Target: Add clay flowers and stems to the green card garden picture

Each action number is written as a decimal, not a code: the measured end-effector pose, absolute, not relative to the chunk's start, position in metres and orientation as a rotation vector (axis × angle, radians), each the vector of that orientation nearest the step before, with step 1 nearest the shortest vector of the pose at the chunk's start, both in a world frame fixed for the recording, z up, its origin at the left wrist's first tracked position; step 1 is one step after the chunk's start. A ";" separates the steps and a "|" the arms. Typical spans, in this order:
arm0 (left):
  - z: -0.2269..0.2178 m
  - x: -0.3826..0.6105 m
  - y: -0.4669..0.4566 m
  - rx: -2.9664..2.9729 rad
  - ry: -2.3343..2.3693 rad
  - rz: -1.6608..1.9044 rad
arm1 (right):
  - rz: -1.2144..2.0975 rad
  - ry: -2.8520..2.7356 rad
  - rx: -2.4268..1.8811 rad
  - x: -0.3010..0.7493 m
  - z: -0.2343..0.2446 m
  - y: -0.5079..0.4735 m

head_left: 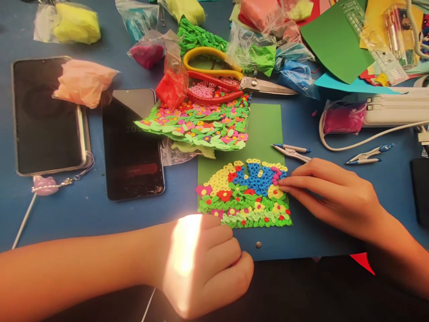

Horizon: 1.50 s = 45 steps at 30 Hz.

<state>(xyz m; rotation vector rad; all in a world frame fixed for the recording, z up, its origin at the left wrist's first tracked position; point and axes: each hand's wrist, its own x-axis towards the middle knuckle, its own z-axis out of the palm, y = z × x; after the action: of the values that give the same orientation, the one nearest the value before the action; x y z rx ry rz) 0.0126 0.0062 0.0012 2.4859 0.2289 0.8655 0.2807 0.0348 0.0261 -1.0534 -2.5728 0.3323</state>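
A green card (268, 127) lies on the table, its lower half covered with a picture of small clay pieces (248, 192): yellow and blue rings, green leaves and flowers. The fingertips of my right hand (335, 192) are pinched together at the picture's right edge, touching beside the pink rings and a yellow flower. Whatever they hold is too small to make out. My left hand (208, 268) is curled closed at the table's front edge, just below the card. A speck of red shows between its thumb and fingers; what it is stays hidden.
Behind the card lie a flower-covered clay sheet (208, 127), scissors (268, 86) and bagged clay (172, 87). Two phones (130, 147) (43, 120) are on the left. Compass-like tools (367, 155), a power strip (395, 107) and its white cable occupy the right.
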 end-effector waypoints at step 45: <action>0.021 0.029 -0.012 1.584 0.702 0.540 | 0.075 -2.491 -0.542 0.255 0.033 -0.022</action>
<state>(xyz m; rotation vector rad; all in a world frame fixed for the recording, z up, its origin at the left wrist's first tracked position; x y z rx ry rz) 0.0294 -0.0125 0.0214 1.5845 0.7023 0.5402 0.2552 -0.0223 0.0335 -0.5424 -2.4908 0.0753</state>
